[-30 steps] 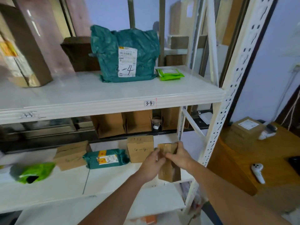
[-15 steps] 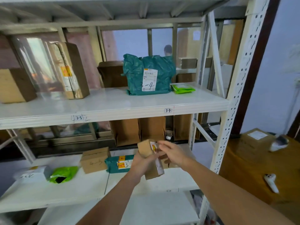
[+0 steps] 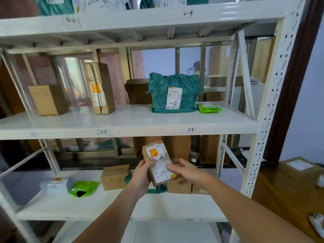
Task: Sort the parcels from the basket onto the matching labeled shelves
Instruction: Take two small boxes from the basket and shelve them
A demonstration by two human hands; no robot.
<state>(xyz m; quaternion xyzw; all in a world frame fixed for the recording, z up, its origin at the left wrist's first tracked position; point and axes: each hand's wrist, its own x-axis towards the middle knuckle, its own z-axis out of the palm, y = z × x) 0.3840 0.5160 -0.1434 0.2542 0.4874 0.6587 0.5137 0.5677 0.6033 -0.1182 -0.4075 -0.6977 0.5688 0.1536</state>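
On the white rack's lower shelf (image 3: 52,206) a white pouch (image 3: 56,185) and a lime bag (image 3: 85,188) lie at the left, a brown box (image 3: 114,178) beside them. In front of that shelf, the left hand (image 3: 141,176) and right hand (image 3: 185,171) together grip a small cardboard parcel (image 3: 158,163), label up, fingers curled round its sides. Above right, a teal mailer (image 3: 175,92) stands over the 3-4 tag (image 3: 190,129).
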